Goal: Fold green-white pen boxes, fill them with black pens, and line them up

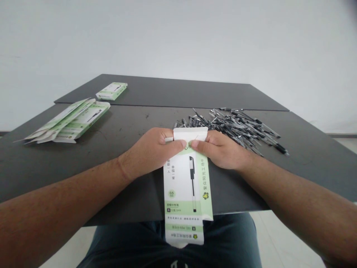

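Both of my hands grip the far end of a green and white cardboard pen box (pixel 181 186) at the table's near edge. My left hand (pixel 158 147) is closed on its left side, the thumb lying on the printed face. On the other side my right hand (pixel 220 149) pinches it, its thumb tip close to the left one. A flap stands out at the far end between the hands. The near-end flap hangs past the table edge over my lap. Fingers under the box are hidden.
Many black and clear pens (pixel 237 124) lie in a loose heap beyond my right hand. Several flattened pen boxes (pixel 72 121) are stacked at the left. Behind them a formed pen box (pixel 112 91) lies on the dark table (pixel 178 93), near the wall.
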Motion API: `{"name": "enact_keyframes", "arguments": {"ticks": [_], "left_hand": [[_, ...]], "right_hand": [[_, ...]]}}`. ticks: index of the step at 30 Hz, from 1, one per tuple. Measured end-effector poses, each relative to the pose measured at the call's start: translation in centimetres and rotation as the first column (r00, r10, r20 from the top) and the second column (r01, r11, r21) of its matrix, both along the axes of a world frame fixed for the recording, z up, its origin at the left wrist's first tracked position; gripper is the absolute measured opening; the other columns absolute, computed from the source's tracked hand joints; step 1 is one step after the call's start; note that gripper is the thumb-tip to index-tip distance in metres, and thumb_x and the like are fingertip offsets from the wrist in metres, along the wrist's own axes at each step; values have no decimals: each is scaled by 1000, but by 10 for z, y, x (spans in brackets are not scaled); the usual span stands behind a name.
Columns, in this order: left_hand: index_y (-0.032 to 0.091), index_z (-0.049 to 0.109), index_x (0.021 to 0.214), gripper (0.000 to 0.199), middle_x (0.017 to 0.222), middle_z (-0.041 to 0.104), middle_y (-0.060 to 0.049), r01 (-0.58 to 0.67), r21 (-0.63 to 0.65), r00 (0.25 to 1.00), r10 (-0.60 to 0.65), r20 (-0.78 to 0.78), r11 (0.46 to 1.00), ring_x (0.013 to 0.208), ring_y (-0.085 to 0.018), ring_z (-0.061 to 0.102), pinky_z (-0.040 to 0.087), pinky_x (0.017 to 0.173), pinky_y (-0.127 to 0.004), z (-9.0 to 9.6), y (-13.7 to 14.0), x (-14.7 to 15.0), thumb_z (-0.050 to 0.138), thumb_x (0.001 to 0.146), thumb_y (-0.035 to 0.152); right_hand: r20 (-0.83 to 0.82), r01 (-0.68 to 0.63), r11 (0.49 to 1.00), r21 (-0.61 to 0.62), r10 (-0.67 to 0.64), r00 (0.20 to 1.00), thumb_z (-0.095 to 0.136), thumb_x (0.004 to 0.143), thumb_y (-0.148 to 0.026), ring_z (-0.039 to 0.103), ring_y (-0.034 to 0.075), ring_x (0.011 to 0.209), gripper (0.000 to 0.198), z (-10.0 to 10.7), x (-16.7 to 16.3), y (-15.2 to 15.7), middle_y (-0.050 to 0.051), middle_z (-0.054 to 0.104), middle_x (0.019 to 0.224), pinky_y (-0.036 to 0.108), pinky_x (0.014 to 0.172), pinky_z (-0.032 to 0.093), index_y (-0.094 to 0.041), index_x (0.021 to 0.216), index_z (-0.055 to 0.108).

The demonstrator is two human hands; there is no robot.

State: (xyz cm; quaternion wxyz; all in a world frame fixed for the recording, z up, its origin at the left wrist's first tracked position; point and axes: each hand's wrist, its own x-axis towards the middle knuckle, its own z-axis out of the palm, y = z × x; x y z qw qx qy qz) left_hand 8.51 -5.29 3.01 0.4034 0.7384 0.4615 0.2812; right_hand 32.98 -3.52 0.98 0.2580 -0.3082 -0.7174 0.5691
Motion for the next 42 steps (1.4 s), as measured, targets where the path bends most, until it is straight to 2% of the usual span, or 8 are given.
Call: {"name": "enact_keyframes", "arguments": {"ticks": [3, 11, 14, 18, 24, 29, 36, 42], "left_hand": [[19, 90, 108, 30, 87, 88, -4, 4, -3, 1000, -4, 10, 1000, 69, -20, 77, 52, 55, -24, -3, 1, 0, 74, 97, 41], [19, 88, 103, 33, 78, 84, -2, -13, 35, 1000, 13, -10, 999, 61, -19, 72, 46, 51, -24, 3, -3, 0, 73, 101, 48], [19, 88, 115, 35, 89, 88, -4, -52, 14, 998, 51, 48, 999, 69, -21, 78, 54, 57, -26, 2, -3, 0, 77, 98, 47], [19, 87, 113, 35, 103, 92, -6, -4, -63, 988, 14, 156, 998, 81, -23, 83, 61, 68, -29, -5, 0, -1, 78, 100, 51], [22, 87, 111, 32, 97, 90, -4, 19, 40, 999, -20, 46, 999, 81, -23, 82, 59, 69, -29, -2, 1, -1, 69, 106, 47], [21, 86, 111, 35, 104, 91, -5, -76, 156, 996, 83, -39, 985, 88, -26, 83, 58, 71, -31, 1, 1, 0, 64, 108, 49], [20, 86, 114, 36, 105, 90, -5, -230, 271, 973, 224, 51, 935, 87, -25, 78, 56, 75, -33, -1, 6, -6, 64, 110, 49], [20, 86, 118, 40, 114, 91, -7, -243, 222, 966, 214, 147, 944, 95, -26, 79, 58, 76, -32, -5, 8, -7, 66, 111, 54]], "right_hand": [[9, -10, 1000, 10, 10, 1000, 81, 106, -62, 73, 21, 74, 43, -1, 0, 0, 0, 71, 70, 30, 68, 61, -22, 91, 76], [-15, 17, 1000, -8, -17, 1000, 83, 104, -64, 70, 20, 69, 44, 2, -3, -4, 0, 71, 69, 30, 63, 58, -22, 91, 76], [-37, 91, 996, -23, -92, 995, 84, 102, -66, 69, 20, 65, 45, -2, 0, -2, 2, 76, 74, 30, 60, 56, -22, 94, 77], [-137, 267, 962, -53, -272, 952, 79, 106, -64, 66, 19, 62, 43, -11, 6, 8, 4, 79, 77, 32, 56, 54, -22, 95, 77], [-227, 393, 912, -116, -409, 884, 82, 102, -56, 63, 20, 58, 32, -15, 4, 19, 3, 77, 76, 32, 50, 47, -25, 101, 76], [-202, 277, 953, -124, -298, 933, 87, 99, -63, 66, 17, 61, 41, -12, 1, 11, 3, 83, 84, 28, 51, 51, -23, 104, 80], [10, -86, 990, -115, 87, 996, 92, 99, -55, 67, 13, 58, 40, -1, -2, -4, 2, 80, 77, 21, 48, 54, -17, 98, 82], [-11, -95, 994, -63, 94, 995, 94, 98, -47, 65, 10, 57, 33, 5, -3, -3, 2, 83, 86, 18, 48, 56, -16, 103, 83]]}}
